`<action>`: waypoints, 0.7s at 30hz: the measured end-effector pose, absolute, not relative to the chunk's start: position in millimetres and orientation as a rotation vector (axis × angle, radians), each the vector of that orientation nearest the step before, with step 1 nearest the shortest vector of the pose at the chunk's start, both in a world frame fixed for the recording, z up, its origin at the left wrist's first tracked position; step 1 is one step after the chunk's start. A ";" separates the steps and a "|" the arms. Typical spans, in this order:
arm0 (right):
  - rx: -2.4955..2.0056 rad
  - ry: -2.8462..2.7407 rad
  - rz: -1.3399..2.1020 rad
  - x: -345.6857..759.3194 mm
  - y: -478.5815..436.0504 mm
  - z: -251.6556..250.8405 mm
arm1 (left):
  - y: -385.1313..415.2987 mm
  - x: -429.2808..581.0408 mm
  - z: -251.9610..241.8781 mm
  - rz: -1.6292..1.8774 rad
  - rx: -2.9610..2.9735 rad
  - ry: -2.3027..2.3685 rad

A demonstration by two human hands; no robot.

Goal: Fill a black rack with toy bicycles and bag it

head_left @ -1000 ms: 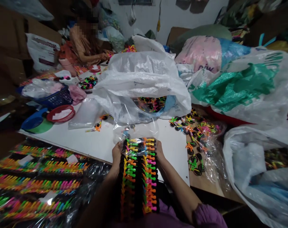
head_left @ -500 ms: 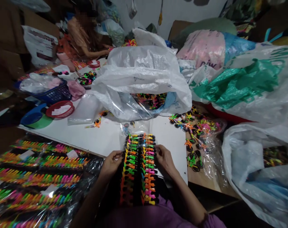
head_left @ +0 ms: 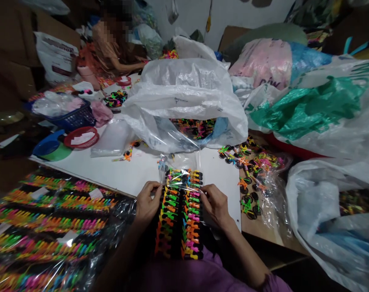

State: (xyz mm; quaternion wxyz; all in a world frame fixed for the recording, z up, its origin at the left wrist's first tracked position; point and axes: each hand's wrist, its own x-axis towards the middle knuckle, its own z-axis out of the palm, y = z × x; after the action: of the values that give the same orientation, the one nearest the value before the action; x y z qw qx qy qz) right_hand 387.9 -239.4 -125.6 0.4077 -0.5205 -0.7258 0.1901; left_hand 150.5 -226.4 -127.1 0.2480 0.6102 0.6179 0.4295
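Observation:
Two long rows of small, brightly coloured plastic toys with black parts, probably toy bicycles point(head_left: 192, 221), stretch from my lap to the table edge. A clear plastic bag point(head_left: 184, 162) covers their far end. My left hand point(head_left: 148, 199) pinches the bag's edge on the left side of the rows. On the right side, my right hand point(head_left: 215, 204) pinches the opposite edge between thumb and fingers. The near part of the rows lies outside the bag, and their lower end is dim against my purple clothing.
Packed rows of toys point(head_left: 56, 219) lie at left. Loose toy bicycles point(head_left: 248, 182) lie at right. An open white sack point(head_left: 184, 101) of toys stands ahead, another sack point(head_left: 306, 190) at right. Flat clear bags point(head_left: 111, 138) and a red basket point(head_left: 82, 138) sit left. A co-worker point(head_left: 114, 48) sits beyond.
The bag's edge has come toward me over the far end of the toy rows. Both hands now grip its edges. The view has shifted slightly.

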 end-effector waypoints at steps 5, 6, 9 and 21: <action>-1.225 -1.691 0.867 392.3 -257.8 -116.2 | -248.4 132.4 -116.7 1.082 1.859 1.631; -1.203 -1.698 0.953 393.8 -261.2 -114.1 | -254.2 127.6 -113.9 1.023 1.911 1.602; -1.144 -1.789 1.233 399.8 -270.2 -105.4 | -272.6 113.1 -106.6 0.825 2.009 1.493; -0.910 -2.195 1.601 404.6 -292.4 -81.9 | -336.2 106.5 -102.0 0.715 1.954 1.513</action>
State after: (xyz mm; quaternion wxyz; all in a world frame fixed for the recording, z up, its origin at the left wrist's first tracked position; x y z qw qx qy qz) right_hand 404.6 -292.4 -81.9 0.1377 -0.3147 -0.7587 0.5535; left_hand 106.5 -336.2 -102.0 0.2805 0.7290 0.5646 0.2668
